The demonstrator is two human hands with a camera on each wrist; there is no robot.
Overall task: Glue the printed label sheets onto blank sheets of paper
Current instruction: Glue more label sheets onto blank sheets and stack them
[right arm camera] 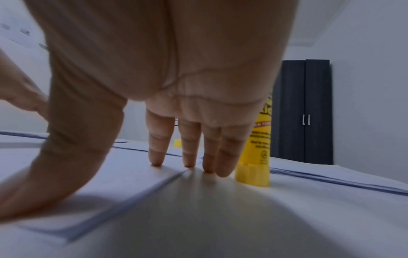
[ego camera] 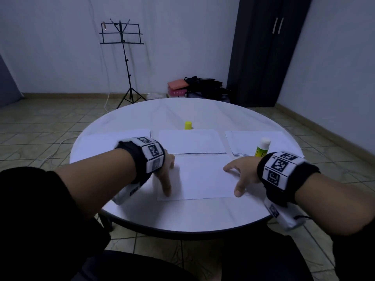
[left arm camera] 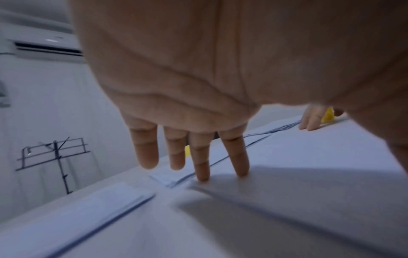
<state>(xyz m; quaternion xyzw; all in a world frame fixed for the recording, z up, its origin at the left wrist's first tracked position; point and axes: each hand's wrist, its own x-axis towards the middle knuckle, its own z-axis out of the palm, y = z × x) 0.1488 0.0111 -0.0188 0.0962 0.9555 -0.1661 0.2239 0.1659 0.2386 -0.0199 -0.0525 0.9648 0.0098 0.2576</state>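
A white sheet (ego camera: 203,177) lies in front of me on the round white table (ego camera: 182,216). My left hand (ego camera: 165,175) presses its left side with straight spread fingers (left arm camera: 200,167). My right hand (ego camera: 241,177) presses the right side the same way, fingertips (right arm camera: 189,157) on the paper and thumb down near the front corner. A glue stick (ego camera: 262,148) with a white top and yellow body (right arm camera: 256,157) stands upright just beyond my right hand. Its yellow cap (ego camera: 188,125) stands farther back in the middle. Neither hand holds anything.
Three more lots of paper lie behind: a sheet at the left (ego camera: 105,142), a stack in the middle (ego camera: 190,141), a stack at the right (ego camera: 255,138). Beyond the table are a music stand (ego camera: 121,35), bags (ego camera: 203,88) and a dark cabinet (ego camera: 263,47).
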